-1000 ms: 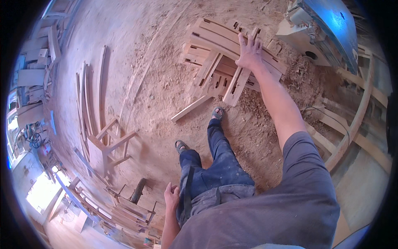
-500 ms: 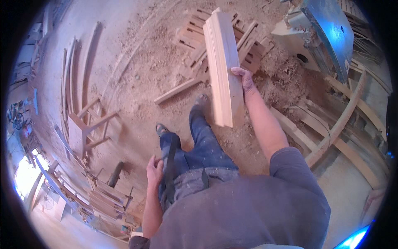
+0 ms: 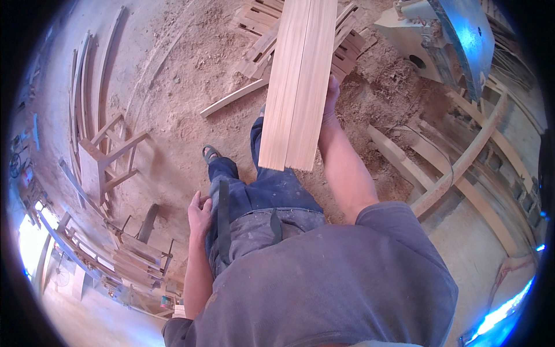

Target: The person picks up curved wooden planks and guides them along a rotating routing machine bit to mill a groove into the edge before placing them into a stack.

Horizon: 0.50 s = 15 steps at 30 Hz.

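Observation:
A pair of pale wooden boards (image 3: 293,92), lying edge to edge with a seam between them, is raised in front of me with its broad face toward me. My right hand (image 3: 331,99) grips the boards from their right edge; most of its fingers are hidden behind the wood. Down by my left thigh hangs my left hand (image 3: 200,214), empty, its fingers loosely bent and a little apart. Behind the boards, a stack of slotted wooden pieces (image 3: 254,26) lies on the dusty floor, partly covered from sight.
A single wood strip (image 3: 234,98) lies on the floor ahead. To the left are a wooden frame with legs (image 3: 95,162) and long curved strips (image 3: 110,63). At right stand a dusty machine (image 3: 425,49) and a curved wooden rail (image 3: 468,156) over more timber. Wood shavings cover much of the ground.
The boards have turned from edge-on to showing their broad face, and have come left and nearer. My right hand has moved partly behind them. My left hand still hangs beside my leg.

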Tool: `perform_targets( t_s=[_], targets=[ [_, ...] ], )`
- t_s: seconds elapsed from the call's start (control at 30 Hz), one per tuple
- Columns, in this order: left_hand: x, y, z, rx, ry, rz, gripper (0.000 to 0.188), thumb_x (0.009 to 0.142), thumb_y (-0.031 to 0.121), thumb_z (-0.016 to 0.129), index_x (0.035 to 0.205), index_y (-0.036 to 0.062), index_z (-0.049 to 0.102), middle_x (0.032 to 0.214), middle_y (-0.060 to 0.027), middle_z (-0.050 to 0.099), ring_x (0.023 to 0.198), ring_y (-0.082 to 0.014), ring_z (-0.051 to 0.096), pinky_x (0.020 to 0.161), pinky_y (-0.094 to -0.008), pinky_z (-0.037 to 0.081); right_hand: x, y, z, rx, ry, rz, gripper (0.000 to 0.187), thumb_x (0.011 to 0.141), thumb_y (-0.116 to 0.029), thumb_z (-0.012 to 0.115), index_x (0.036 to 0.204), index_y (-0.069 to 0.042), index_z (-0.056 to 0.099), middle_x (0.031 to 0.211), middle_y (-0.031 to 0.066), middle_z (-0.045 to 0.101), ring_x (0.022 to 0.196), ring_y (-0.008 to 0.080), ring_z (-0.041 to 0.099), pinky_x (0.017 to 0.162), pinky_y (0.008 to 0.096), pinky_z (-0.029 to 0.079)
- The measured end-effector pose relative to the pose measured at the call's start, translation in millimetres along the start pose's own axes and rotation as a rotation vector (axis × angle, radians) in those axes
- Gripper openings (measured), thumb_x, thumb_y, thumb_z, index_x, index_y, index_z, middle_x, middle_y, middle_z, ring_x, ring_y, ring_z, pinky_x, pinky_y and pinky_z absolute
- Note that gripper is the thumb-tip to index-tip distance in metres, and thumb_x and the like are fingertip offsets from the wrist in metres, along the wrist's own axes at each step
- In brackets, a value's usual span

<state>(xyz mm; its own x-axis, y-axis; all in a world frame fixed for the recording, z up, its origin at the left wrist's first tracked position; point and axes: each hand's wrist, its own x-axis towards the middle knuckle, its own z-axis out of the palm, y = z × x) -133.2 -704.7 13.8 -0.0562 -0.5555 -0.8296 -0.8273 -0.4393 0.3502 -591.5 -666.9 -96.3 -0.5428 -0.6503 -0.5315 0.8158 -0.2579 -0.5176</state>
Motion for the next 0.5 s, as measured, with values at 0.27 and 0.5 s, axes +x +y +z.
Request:
perform_targets(
  t_s=[0.27, 0.5],
  targets=[
    [2.1, -25.5, 6.5, -0.057, 0.002, 0.023, 0.056, 0.094, 0.012, 0.063, 0.142, -0.0123, 0.046, 0.109, -0.0138, 0.072, 0.100, -0.0187, 0.067, 0.094, -0.0310, 0.050, 62.7, -82.2, 23.9, -0.398, 0.023, 0.235, 0.062, 0.073, -0.029, 0.075, 0.124, 0.003, 0.060, 0.106, 0.0147, 0.071, 0.090, 0.0244, 0.070, 0.084, 0.0357, 0.057],
    [-2.8, -28.9, 7.1, -0.053, 0.015, -0.008, 0.058, 0.093, 0.009, 0.064, 0.144, -0.0110, 0.045, 0.110, -0.0145, 0.072, 0.100, -0.0189, 0.067, 0.091, -0.0309, 0.052, 130.4, -116.7, 38.6, -0.928, -0.013, -0.056, 0.075, 0.069, -0.026, 0.079, 0.134, 0.004, 0.057, 0.104, 0.0105, 0.070, 0.093, 0.0234, 0.070, 0.085, 0.0294, 0.056]
  ],
)
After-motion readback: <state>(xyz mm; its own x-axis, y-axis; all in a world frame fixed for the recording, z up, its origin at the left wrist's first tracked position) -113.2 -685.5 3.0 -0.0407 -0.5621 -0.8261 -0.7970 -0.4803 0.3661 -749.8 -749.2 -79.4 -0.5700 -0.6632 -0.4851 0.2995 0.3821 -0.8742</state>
